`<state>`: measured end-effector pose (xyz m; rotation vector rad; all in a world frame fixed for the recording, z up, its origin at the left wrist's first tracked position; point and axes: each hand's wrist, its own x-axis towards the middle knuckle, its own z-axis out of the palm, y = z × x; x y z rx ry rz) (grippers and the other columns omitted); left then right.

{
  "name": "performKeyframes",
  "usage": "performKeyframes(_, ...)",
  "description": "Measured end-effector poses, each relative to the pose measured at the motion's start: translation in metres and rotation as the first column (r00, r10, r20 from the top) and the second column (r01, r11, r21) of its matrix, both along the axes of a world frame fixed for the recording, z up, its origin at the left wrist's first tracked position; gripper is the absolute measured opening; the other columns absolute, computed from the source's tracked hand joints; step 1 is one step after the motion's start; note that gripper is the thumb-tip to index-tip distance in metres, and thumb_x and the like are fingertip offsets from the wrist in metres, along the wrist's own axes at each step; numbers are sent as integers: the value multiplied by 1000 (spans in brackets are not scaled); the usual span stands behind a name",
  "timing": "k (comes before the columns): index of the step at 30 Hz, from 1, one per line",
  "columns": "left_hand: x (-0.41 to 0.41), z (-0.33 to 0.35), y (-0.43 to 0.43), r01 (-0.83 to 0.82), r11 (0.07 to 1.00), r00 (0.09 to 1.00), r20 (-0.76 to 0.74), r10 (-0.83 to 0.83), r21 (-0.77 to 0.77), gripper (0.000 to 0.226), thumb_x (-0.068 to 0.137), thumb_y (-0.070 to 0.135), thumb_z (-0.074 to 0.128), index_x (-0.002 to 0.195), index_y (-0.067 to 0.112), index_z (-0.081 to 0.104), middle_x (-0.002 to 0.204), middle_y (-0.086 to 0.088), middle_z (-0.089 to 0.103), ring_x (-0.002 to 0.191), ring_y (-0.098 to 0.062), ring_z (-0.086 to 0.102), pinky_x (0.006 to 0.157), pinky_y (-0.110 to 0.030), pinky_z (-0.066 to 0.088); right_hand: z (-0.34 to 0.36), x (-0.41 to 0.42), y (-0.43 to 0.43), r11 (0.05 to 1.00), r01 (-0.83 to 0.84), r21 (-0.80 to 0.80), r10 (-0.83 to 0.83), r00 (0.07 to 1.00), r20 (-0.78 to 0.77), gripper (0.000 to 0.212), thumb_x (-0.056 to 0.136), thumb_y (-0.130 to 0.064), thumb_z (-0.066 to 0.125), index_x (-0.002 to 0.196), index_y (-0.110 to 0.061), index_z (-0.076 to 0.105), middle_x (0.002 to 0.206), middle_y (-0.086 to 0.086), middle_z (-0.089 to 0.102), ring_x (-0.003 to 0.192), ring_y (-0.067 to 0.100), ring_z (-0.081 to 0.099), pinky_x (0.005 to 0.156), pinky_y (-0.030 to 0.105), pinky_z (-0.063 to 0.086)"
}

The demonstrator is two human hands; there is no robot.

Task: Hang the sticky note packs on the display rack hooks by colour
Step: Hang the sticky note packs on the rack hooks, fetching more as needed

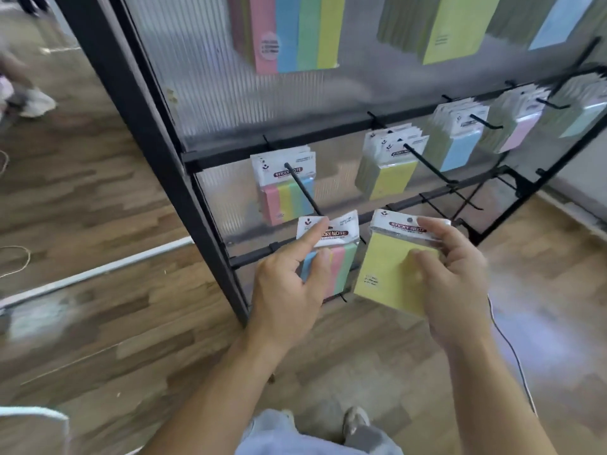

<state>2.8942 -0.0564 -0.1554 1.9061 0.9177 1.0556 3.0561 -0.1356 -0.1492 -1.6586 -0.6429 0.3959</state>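
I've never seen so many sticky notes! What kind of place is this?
Probably a stationery shop, though I can't be sure: a black display rack with hooks, and sticky note packs hanging sorted by colour.

Sticky-note pack (pixel 331 251) in left hand (pixel 289 290)

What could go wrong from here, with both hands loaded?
1. The left hand holds the multicolour pack right at the tip of the long hook. If the header hole misses the tip, the pack may slip and fall.
2. The right hand is busy gripping the yellow pack, so it cannot steady the other pack. A fumble could drop either one.
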Motion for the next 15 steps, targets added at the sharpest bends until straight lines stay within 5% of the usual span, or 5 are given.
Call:
performKeyframes(4,10,3,-10,-112,994,994,4,112,10,35,94,8,60,127,18,61,96,-8,75,76,-8,48,47,0,30,4,21,1,997,-78,26,78,997,11,44,70,-16,47,111,-24,63,91,-17,63,71,-9,55,63,7,41)
performKeyframes(7,15,3,-15,-191,981,981,21,191,15,38,90,17,57,125,32,56,110,26,67,63,-3,59,49,-5,37,5,37,1,993,-109,53,109,994,-10,38,79,-9,53,112,-22,64,90,-17,63,69,-9,55,61,7,41)
performKeyframes(11,23,1,-19,-259,966,966,23,259,-15,40,90,18,55,130,21,58,121,26,54,100,18,57,78,3,39,5,52,5,981,-178,71,180,983,-26,37,82,-4,53,111,-25,64,96,-15,65,74,-9,58,65,8,43)
performKeyframes(14,29,5,-22,-261,963,965,-28,260,-68,40,95,10,57,134,17,55,126,9,60,111,0,46,85,-24,41,2,59,8,973,-219,68,220,975,-13,43,88,9,51,114,-23,62,101,-10,66,73,-9,57,64,8,43)
performKeyframes(15,30,5,-22,-270,959,963,-45,267,-89,41,95,7,56,135,17,54,126,3,61,109,-5,45,85,-18,39,1,62,7,973,-223,68,223,975,-1,44,89,9,50,116,-23,62,101,-10,67,70,-7,57,63,8,43)
